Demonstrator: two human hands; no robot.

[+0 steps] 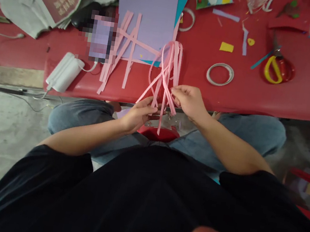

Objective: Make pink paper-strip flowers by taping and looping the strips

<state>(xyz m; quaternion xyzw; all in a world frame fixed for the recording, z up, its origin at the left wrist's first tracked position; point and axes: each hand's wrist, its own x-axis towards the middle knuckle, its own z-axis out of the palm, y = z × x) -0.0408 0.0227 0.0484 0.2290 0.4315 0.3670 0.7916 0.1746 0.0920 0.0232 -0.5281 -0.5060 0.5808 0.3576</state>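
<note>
A bundle of looped pink paper strips [167,65] stands between my two hands at the table's front edge. Its loops arch at the top, and loose ends hang down past the edge. My left hand [140,115] is closed on the lower part of the bundle, thumb across the strips. On the right side, my right hand [188,99] pinches a strip between thumb and forefinger. Flat pink paper strips [130,49] lie to the left, partly over a lilac paper sheet [147,16].
Right of the bundle are a tape roll [220,74] and scissors [277,68] with yellow and red handles. Another tape roll [187,20] sits farther back. At left, a white power bank [64,72] is cabled to a phone [100,40]. Crumpled newspaper [25,5] covers the far left.
</note>
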